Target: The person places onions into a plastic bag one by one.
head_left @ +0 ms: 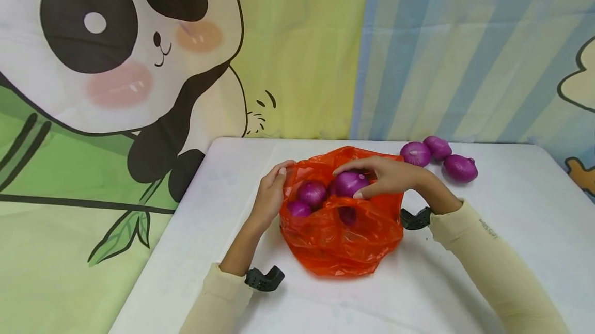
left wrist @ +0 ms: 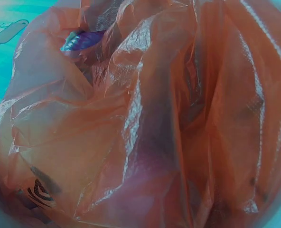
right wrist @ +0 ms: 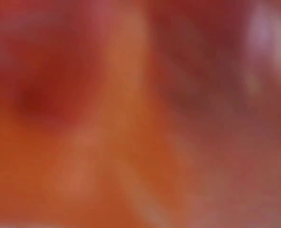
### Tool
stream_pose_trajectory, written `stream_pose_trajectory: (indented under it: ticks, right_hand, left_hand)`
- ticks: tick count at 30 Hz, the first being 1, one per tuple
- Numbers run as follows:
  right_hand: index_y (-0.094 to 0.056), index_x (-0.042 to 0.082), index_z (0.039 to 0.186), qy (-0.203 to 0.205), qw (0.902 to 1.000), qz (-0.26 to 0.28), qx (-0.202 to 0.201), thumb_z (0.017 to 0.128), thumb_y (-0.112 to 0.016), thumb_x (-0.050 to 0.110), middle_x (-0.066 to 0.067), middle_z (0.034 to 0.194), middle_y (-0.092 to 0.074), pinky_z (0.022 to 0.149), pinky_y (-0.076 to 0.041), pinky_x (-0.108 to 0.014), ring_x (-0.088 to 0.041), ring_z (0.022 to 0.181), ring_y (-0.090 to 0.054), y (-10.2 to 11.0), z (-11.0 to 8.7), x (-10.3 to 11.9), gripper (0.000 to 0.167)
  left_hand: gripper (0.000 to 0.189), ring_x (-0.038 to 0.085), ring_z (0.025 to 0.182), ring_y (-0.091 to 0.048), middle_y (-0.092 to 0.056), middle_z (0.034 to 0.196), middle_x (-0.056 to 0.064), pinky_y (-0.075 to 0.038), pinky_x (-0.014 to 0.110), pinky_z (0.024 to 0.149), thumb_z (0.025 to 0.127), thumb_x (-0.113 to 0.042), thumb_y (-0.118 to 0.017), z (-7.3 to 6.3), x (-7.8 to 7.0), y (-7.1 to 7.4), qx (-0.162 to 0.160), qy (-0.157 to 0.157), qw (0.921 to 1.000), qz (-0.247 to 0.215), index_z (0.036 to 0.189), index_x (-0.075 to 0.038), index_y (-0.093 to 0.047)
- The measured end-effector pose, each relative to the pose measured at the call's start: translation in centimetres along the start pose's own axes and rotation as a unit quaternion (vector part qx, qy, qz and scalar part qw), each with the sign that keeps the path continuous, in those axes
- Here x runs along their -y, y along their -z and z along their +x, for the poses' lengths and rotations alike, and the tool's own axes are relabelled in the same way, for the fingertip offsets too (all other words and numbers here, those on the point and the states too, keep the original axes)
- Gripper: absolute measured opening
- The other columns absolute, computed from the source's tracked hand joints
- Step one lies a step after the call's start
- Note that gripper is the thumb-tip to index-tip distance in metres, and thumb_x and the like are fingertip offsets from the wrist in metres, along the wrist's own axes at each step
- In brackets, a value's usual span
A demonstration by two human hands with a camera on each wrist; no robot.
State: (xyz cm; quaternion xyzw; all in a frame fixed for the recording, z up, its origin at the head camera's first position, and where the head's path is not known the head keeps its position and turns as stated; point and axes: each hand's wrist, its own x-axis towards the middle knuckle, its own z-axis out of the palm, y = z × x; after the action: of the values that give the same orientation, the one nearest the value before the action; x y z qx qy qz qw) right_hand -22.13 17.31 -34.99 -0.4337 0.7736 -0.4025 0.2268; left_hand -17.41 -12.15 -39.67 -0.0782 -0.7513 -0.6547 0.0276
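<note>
A red plastic bag (head_left: 337,251) stands with its mouth open on the white table. My left hand (head_left: 270,194) pinches the bag's left rim between thumb and fingers. Inside the mouth, my right hand (head_left: 392,175) grips a purple onion (head_left: 349,184), thumb at its near side and fingers over the far side. To the left of it lie another onion (head_left: 312,193) and a lower onion (head_left: 299,209), partly covered by the bag. Crinkled plastic fills the left wrist view, with a purple patch of onion (left wrist: 83,41) showing through an opening. Only blurred orange-red appears in the right wrist view.
Three more purple onions sit at the table's back right: a left onion (head_left: 416,154), a back onion (head_left: 437,147) and a right onion (head_left: 460,168). Behind the white table (head_left: 186,282) hangs a printed panda curtain (head_left: 297,50).
</note>
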Motion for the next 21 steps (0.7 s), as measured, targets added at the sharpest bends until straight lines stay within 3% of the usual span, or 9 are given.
stream_pose_trajectory:
  ticks: [6, 12, 21]
  right_hand:
    - [-0.051, 0.017, 0.141, -0.025, 0.9995, -0.001, 0.018, 0.089, -0.072, 0.022, -0.002, 0.133, -0.052, 0.088, -0.053, -0.038, -0.021, 0.112, -0.057, 1.0, 0.2, 1.0, 0.056]
    - [-0.047, 0.012, 0.143, -0.005, 0.9995, 0.027, 0.018, 0.091, -0.070, 0.015, -0.005, 0.135, -0.051, 0.090, -0.053, -0.039, -0.024, 0.114, -0.057, 1.9, 0.0, 2.0, 0.057]
    - [-0.050, 0.020, 0.142, -0.026, 0.9993, 0.006, 0.026, 0.090, -0.071, 0.024, -0.001, 0.135, -0.052, 0.090, -0.052, -0.038, -0.023, 0.117, -0.054, 1.6, 1.5, 3.5, 0.057]
  left_hand:
    - [0.039, 0.018, 0.122, -0.052, -0.058, 0.132, 0.005, -0.040, 0.034, 0.105, 0.107, -0.024, -0.033, 0.1, 0.0, 0.2, 0.003, 0.001, 1.0000, 0.003, 0.137, -0.008, -0.053]
    - [0.038, 0.017, 0.120, -0.053, -0.058, 0.130, 0.003, -0.041, 0.033, 0.104, 0.107, -0.024, -0.033, 0.0, -0.1, 0.3, 0.000, 0.004, 1.0000, 0.000, 0.135, -0.011, -0.055]
    - [0.039, 0.017, 0.122, -0.053, -0.058, 0.131, 0.005, -0.040, 0.033, 0.105, 0.107, -0.023, -0.033, 0.2, 0.0, 0.0, 0.006, 0.002, 1.0000, -0.005, 0.137, -0.008, -0.053]
